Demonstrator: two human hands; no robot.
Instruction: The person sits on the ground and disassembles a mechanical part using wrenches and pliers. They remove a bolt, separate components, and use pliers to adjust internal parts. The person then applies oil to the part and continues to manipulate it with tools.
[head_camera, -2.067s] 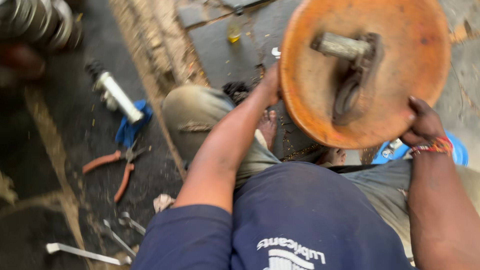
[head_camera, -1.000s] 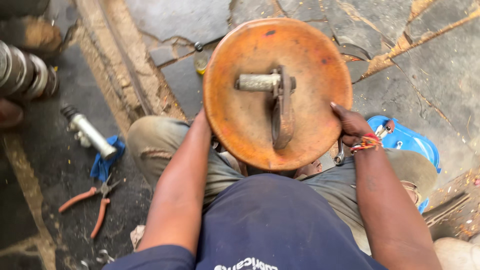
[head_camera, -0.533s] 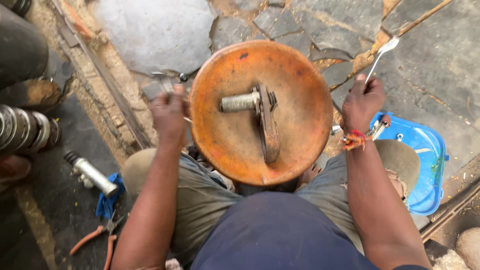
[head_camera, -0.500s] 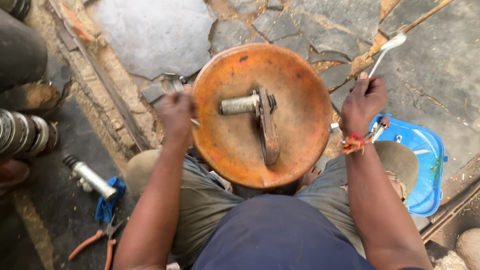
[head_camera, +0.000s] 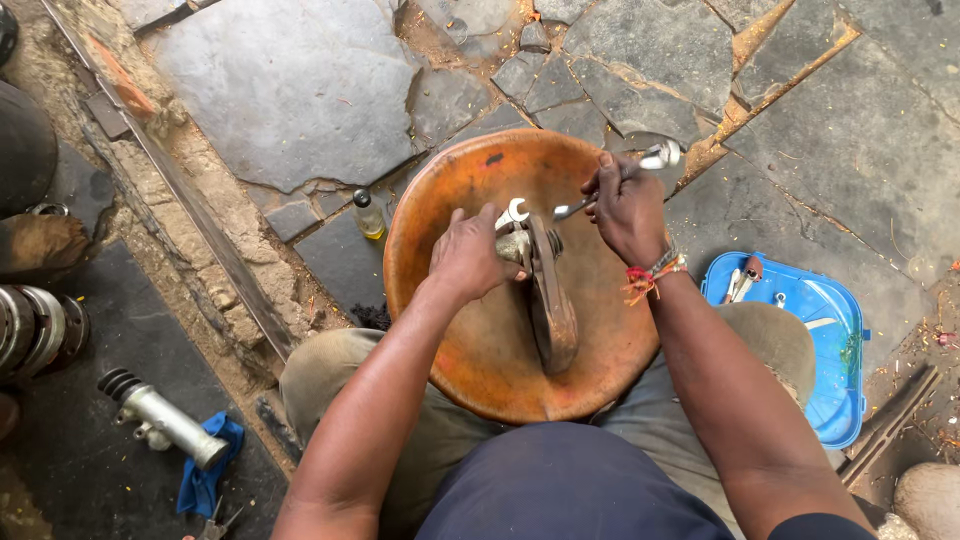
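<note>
A round orange metal drum (head_camera: 470, 340) rests on my lap, with a grey shaft and a flat lever arm (head_camera: 550, 300) at its middle. My left hand (head_camera: 468, 255) is closed around a small open-ended spanner (head_camera: 512, 213) set against the shaft. My right hand (head_camera: 628, 205) grips a silver spanner (head_camera: 660, 157) whose other end reaches toward the shaft. A red and yellow thread band circles my right wrist (head_camera: 652, 277).
A blue plastic tray (head_camera: 815, 340) with small tools lies at my right knee. A small bottle of yellow liquid (head_camera: 368, 214) stands on the stone paving. At left lie a metal cylinder (head_camera: 160, 420) on a blue cloth (head_camera: 210, 470) and stacked metal rings (head_camera: 35, 330).
The drum was held up at its edges, then came to rest on my lap. Both hands have moved from the rim to the middle shaft, each with a spanner.
</note>
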